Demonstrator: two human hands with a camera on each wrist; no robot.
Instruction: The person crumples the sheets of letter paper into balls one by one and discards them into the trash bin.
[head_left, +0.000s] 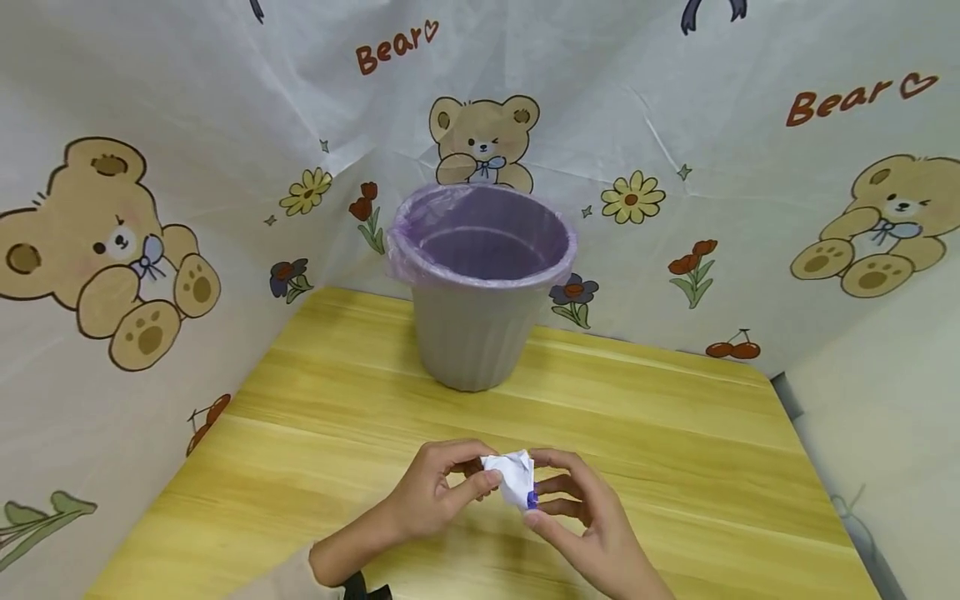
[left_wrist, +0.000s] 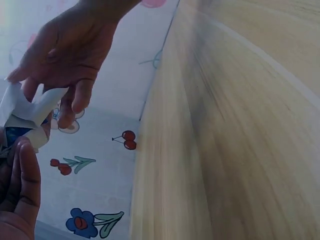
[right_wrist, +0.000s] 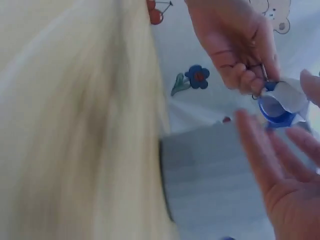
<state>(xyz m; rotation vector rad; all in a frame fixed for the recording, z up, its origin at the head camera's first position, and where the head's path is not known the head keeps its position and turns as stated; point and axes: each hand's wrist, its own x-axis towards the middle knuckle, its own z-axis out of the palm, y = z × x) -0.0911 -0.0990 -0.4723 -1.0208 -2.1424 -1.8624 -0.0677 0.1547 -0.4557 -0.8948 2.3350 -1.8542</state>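
A small crumpled white paper-like wrapper with a blue part is held just above the wooden table. My left hand pinches its left side between thumb and fingers. On the other side my right hand stands around it, fingers spread and loosely bent, a fingertip and the thumb at its edge. How firmly these touch is unclear. The right wrist view shows a rounded blue part beneath a white flap. In the left wrist view, white folds stick up between the hands.
Beyond the hands, a grey bin stands upright at the table's far side. A thin purple plastic bag lines it and folds over the rim. A white cloth with bears and flowers hangs around the table's back and sides.
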